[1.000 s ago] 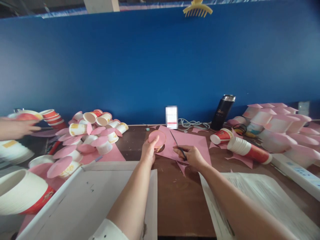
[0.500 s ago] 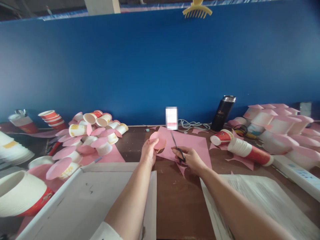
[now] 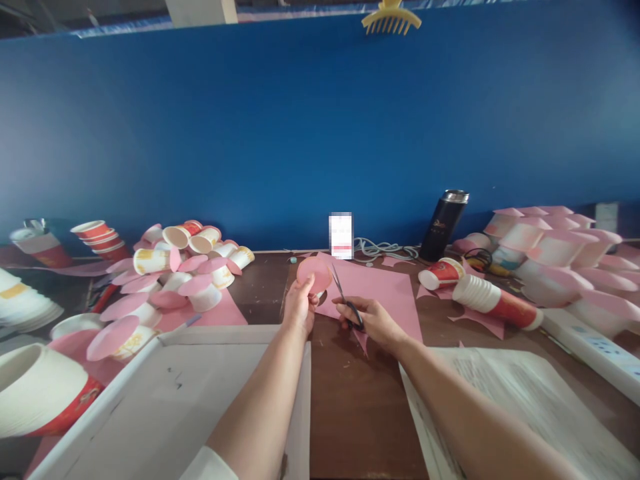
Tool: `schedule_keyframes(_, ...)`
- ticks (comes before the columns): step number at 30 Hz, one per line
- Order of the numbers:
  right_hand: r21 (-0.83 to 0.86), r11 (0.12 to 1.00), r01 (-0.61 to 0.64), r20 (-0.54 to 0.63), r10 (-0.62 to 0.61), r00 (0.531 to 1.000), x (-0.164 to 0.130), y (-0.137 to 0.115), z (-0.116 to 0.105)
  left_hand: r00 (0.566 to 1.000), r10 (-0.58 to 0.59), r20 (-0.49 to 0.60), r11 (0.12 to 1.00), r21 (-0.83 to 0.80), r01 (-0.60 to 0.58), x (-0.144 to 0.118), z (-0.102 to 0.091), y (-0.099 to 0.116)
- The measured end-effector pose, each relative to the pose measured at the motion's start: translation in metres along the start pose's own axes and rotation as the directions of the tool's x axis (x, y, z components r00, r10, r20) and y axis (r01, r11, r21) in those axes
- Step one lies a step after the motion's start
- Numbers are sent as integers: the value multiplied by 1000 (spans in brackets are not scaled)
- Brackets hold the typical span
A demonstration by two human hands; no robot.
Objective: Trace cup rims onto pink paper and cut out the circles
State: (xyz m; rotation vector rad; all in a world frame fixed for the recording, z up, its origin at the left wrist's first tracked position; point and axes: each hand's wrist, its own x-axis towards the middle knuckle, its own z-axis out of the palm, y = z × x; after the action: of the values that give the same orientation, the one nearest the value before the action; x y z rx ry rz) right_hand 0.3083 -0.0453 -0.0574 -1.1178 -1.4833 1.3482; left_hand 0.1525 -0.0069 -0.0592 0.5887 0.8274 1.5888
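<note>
My left hand [image 3: 301, 305] pinches a round pink paper disc [image 3: 314, 272], thumb pressed on its face. A pale bit shows under the disc, mostly covered by my fingers, so I cannot make it out. Black-handled scissors [image 3: 342, 288] are gripped in my right hand [image 3: 369, 320], their blades pointing up and away beside the disc's right edge. Whether the blades touch the paper I cannot tell. Beneath both hands lies a large pink paper sheet [image 3: 390, 293] on the brown table.
Paper cups with pink discs [image 3: 200, 287] are heaped at left, and more pink-topped cups [image 3: 560, 247] at right. A black flask [image 3: 444, 227] stands near the blue partition [image 3: 280, 133]. Stacked cups [image 3: 495, 300] lie right of the sheet. A white tray-like board [image 3: 200, 380] sits front left.
My right hand has brought the scissors left and slightly down, closer to the disc. The left hand has turned the disc a little, and it stands slightly higher.
</note>
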Motion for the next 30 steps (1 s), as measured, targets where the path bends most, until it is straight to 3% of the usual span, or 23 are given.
schedule_keyframes(6,33,999,15,-8,-15,1000,0,1,0,1000,0,-2,999,-36,0,-4,4,2)
schedule_keyframes(18,44,999,26,-33,-24,999,2,3,0,996,-74,-55,994,81,78,-6,5,-2)
schedule_keyframes(30,39,998,42,-74,-39,997,2,4,0,993,-115,-22,991,62,116,-12,11,-6)
